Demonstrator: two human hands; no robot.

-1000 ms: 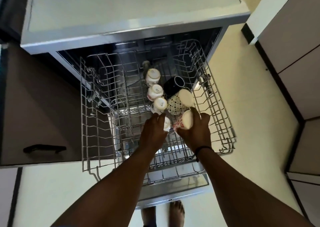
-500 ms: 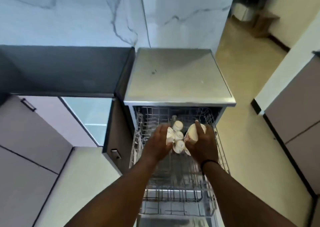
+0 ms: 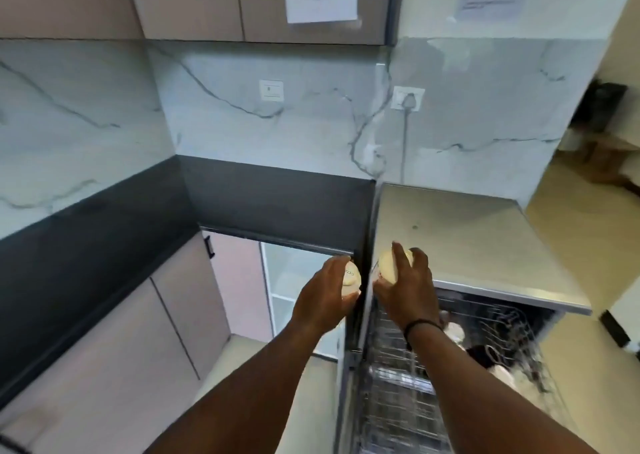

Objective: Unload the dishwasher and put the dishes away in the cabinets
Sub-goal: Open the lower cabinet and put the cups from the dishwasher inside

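White cups are shown lifted above the dishwasher rack (image 3: 408, 377). Head view: a small cup (image 3: 351, 278) is clasped by the left hand (image 3: 323, 298); a larger cup (image 3: 390, 266) is clasped by the right hand (image 3: 407, 285), beside the open lower cabinet (image 3: 294, 291).

We see the left hand (image 3: 325, 294) wrapped around a small white cup (image 3: 351, 278) and the right hand (image 3: 405, 285) gripping a cream cup (image 3: 388, 267), both raised over the dishwasher's (image 3: 460, 246) front edge. The wire rack (image 3: 408, 377) below holds blurred dishes. The lower cabinet (image 3: 294, 291) stands open.
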